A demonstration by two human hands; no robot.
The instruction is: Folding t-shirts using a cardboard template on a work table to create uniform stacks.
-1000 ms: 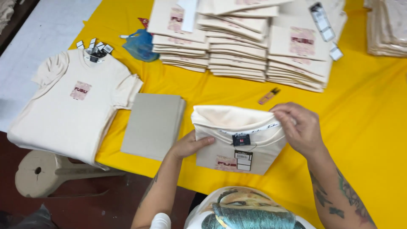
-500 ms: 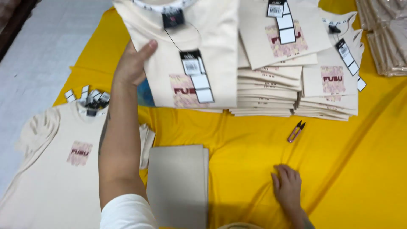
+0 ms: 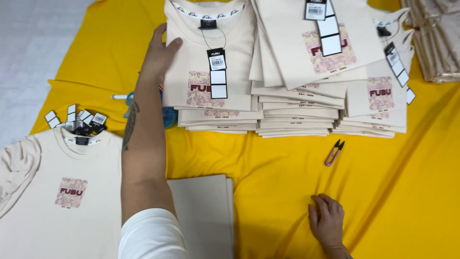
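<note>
The left hand (image 3: 160,55) reaches far forward and lies with spread fingers on the left edge of a folded cream shirt (image 3: 211,52), the top one of a stack (image 3: 218,120) at the far side of the desk (thumb on the shirt's front, the other fingers along its side). Whether it grips the cloth or merely presses on it I cannot tell. A hang tag (image 3: 217,72) on a thin cord lies on the shirt's chest, over a printed pink square.

The right hand (image 3: 327,221) rests flat and empty, fingers loosely open, on the yellow cloth (image 3: 287,182) that covers the desk, near the front edge.

To the right of the stack, more piles of folded shirts (image 3: 330,81) lean fanned against each other, each with its own tags. A small pair of thread snips (image 3: 333,153) lies on the cloth between those piles and the right hand. Near the left forearm lies a grey folding board (image 3: 206,211), and left of it an unfolded cream shirt (image 3: 52,192) is spread flat, with a cluster of loose tags (image 3: 76,121) at its collar.
</note>
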